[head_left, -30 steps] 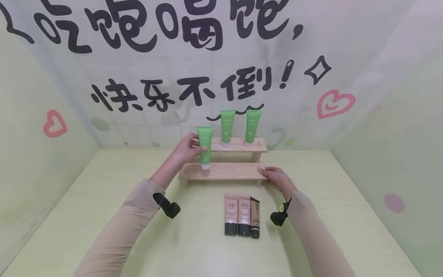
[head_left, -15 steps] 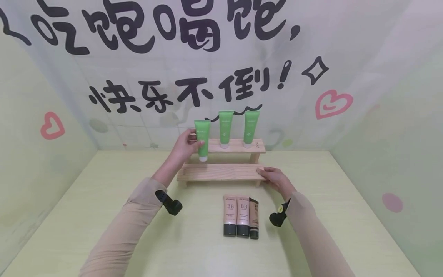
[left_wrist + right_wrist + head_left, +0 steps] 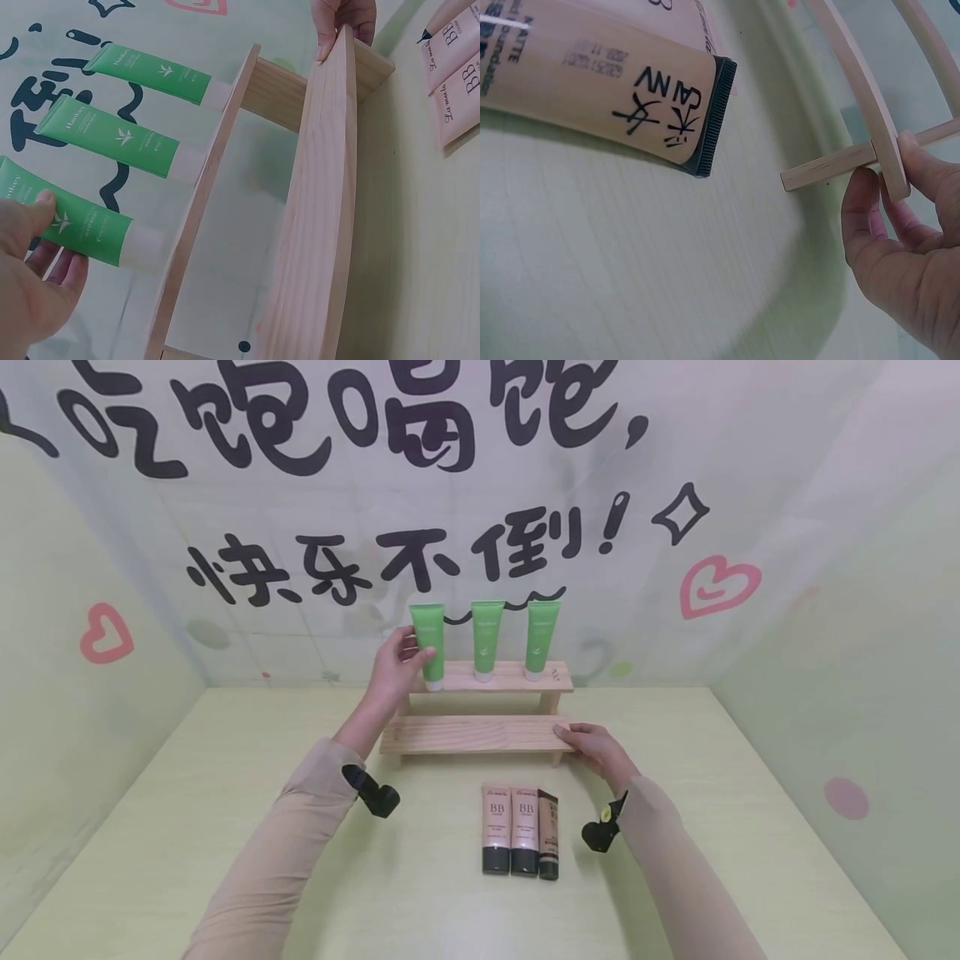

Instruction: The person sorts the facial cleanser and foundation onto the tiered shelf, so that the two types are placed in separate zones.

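Observation:
My left hand (image 3: 393,670) holds a green squeeze tube (image 3: 430,635) upright, cap down, at the left end of the upper board of a two-step wooden rack (image 3: 450,735). Its white cap (image 3: 144,247) is close to that board; I cannot tell whether they touch. Two matching green tubes stand on the same board, a middle tube (image 3: 487,639) and a right-hand tube (image 3: 541,639). At the right end of the lower board, my right hand (image 3: 598,748) pinches the wood, thumb on top and fingers beneath, as the right wrist view shows.
In front of the rack, two pink BB cream tubes (image 3: 511,828) and a slimmer tan foundation tube (image 3: 549,835) lie side by side on the pale table (image 3: 315,877). A printed wall (image 3: 300,510) rises close behind the rack.
My left hand has lifted the green tube from over the lower board, up and back to the upper board's left end. The right hand has kept its grip on the rack.

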`<state>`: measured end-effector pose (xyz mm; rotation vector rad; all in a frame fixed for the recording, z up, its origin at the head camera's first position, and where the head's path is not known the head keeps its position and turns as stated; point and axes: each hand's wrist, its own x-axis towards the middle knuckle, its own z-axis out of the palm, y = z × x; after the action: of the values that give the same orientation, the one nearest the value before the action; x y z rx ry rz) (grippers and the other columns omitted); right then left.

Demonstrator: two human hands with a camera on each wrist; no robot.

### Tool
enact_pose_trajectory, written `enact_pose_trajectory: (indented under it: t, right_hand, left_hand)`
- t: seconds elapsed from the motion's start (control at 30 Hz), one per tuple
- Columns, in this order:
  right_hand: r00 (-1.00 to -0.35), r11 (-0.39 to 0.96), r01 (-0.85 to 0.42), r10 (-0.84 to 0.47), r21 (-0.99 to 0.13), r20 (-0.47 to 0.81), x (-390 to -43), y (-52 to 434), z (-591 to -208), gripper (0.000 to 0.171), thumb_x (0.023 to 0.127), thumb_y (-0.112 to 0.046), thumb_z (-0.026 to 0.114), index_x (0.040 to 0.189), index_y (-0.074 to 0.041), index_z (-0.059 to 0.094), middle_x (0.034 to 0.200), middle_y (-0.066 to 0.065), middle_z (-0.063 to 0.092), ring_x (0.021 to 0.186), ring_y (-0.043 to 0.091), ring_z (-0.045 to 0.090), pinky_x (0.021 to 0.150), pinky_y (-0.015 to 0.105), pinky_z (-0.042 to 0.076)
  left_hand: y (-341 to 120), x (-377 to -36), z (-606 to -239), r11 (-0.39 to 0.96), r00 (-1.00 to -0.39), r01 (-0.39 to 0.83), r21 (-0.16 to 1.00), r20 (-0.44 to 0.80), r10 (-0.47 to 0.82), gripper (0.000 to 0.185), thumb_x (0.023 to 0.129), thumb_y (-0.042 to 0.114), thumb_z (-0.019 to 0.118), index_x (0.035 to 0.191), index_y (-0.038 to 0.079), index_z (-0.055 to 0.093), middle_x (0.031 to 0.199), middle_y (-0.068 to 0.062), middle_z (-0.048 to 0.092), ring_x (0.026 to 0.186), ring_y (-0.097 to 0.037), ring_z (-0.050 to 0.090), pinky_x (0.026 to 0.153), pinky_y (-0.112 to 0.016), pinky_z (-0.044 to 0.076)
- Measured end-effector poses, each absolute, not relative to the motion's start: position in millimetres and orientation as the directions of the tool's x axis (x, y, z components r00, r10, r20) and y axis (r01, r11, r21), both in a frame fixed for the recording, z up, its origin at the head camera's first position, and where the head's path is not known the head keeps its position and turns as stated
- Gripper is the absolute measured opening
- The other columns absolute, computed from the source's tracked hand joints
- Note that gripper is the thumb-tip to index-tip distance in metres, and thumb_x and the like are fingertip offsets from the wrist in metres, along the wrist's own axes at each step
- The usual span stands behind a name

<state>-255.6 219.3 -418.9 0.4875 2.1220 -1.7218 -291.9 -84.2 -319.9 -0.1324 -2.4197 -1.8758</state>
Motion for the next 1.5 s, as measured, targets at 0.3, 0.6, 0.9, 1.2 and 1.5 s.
enact_pose_trajectory:
  t: [0.3, 0.6, 0.9, 1.2, 1.5]
  right_hand:
    - [-0.875, 0.19, 0.481, 0.038, -0.856, -0.483, -256.2, 219.3, -418.7, 0.062, 0.093, -0.026, 0.052, 0.138, 0.008, 0.026, 0.133, 0.022, 0.042, 0.113, 0.022, 0.049, 0.107, 0.037, 0.038]
    - [-0.879, 0.194, 0.472, 0.032, -0.86, -0.476, -255.4, 218.6, -420.6, 0.062, 0.094, -0.026, 0.05, 0.138, 0.009, 0.025, 0.134, 0.023, 0.04, 0.116, 0.025, 0.048, 0.108, 0.038, 0.037]
    - [-0.878, 0.197, 0.473, 0.028, -0.859, -0.477, -255.5, 219.4, -421.5, 0.064, 0.094, -0.027, 0.05, 0.139, 0.009, 0.022, 0.137, 0.025, 0.038, 0.124, 0.029, 0.043, 0.109, 0.039, 0.034]
    - [-0.881, 0.192, 0.468, 0.025, -0.862, -0.473, -255.6, 218.9, -421.6, 0.063, 0.094, -0.026, 0.05, 0.139, 0.009, 0.023, 0.136, 0.025, 0.039, 0.117, 0.025, 0.048, 0.108, 0.038, 0.036]
    - [-0.882, 0.175, 0.467, 0.025, -0.867, -0.47, -256.1, 218.3, -422.6, 0.063, 0.093, -0.025, 0.051, 0.138, 0.009, 0.024, 0.132, 0.023, 0.043, 0.106, 0.018, 0.052, 0.106, 0.036, 0.039]
  left_hand:
    - [-84.6, -301.9, -325.8, 0.245, -0.986, 0.152, 0.957, 0.162, -0.023, 0.05, 0.088, 0.017, 0.059, 0.133, 0.009, 0.04, 0.132, -0.015, 0.049, 0.122, -0.028, 0.048, 0.106, -0.035, 0.039]
    - [-83.0, -308.6, -330.6, 0.256, -0.984, 0.158, 0.954, 0.172, -0.036, 0.05, 0.088, 0.018, 0.058, 0.133, 0.01, 0.04, 0.132, -0.015, 0.049, 0.122, -0.028, 0.047, 0.106, -0.035, 0.039]
    - [-83.5, -311.3, -330.6, 0.293, -0.987, 0.141, 0.946, 0.156, -0.029, 0.051, 0.09, 0.021, 0.056, 0.135, 0.009, 0.037, 0.134, -0.014, 0.046, 0.124, -0.027, 0.046, 0.106, -0.035, 0.039]
    - [-84.6, -312.2, -329.4, 0.326, -0.991, 0.125, 0.937, 0.131, 0.004, 0.051, 0.091, 0.024, 0.053, 0.136, 0.007, 0.035, 0.137, -0.014, 0.044, 0.124, -0.028, 0.045, 0.106, -0.039, 0.038]
    - [-88.7, -310.5, -334.9, 0.318, -0.997, 0.061, 0.946, 0.071, -0.018, 0.052, 0.09, 0.024, 0.055, 0.135, 0.008, 0.035, 0.138, -0.013, 0.043, 0.126, -0.028, 0.045, 0.107, -0.038, 0.038]
